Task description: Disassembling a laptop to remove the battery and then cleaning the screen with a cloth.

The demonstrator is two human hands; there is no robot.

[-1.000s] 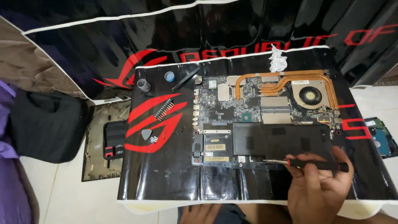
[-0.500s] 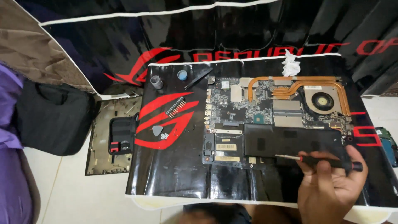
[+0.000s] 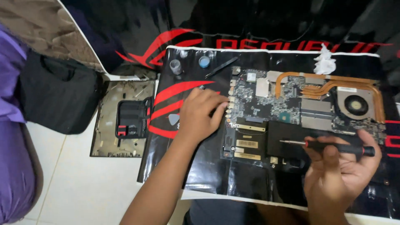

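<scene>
Left hand (image 3: 199,114): lay palm down on the black-and-red mat (image 3: 200,175), fingers curled loosely, fingertips (image 3: 223,109) at the left edge of the laptop motherboard (image 3: 271,112). Not clear whether anything was pinched beneath the fingers; nothing visible in the grasp.

Right hand (image 3: 339,168): partly closed, thumb and fingers clasped about the handle of a screwdriver (image 3: 333,146). Handle black with red bands, held roughly level, metal tip pointed left over the black battery panel (image 3: 287,139) at the board's lower middle.

Laptop motherboard: flat on the mat, centre-right of view. Copper heat pipes (image 3: 325,85) run across its upper part to a round fan (image 3: 355,104) at the right end. Gold-labelled slots (image 3: 246,141) at lower left.

Also on the mat: white crumpled tissue (image 3: 325,60) above the heat pipes; small grey cylinder (image 3: 176,66) and small blue-topped cap (image 3: 203,61) near the upper left corner; slim black pry tool (image 3: 221,67) laid diagonally beside them; grey triangular pick (image 3: 173,119) just left of the left hand.

Off the mat, on the pale tiled floor (image 3: 83,187): laptop bottom cover (image 3: 123,121), inner face up, touching the mat's left edge; black bag (image 3: 58,98) further left; purple cloth (image 3: 14,137) along the left border.
</scene>
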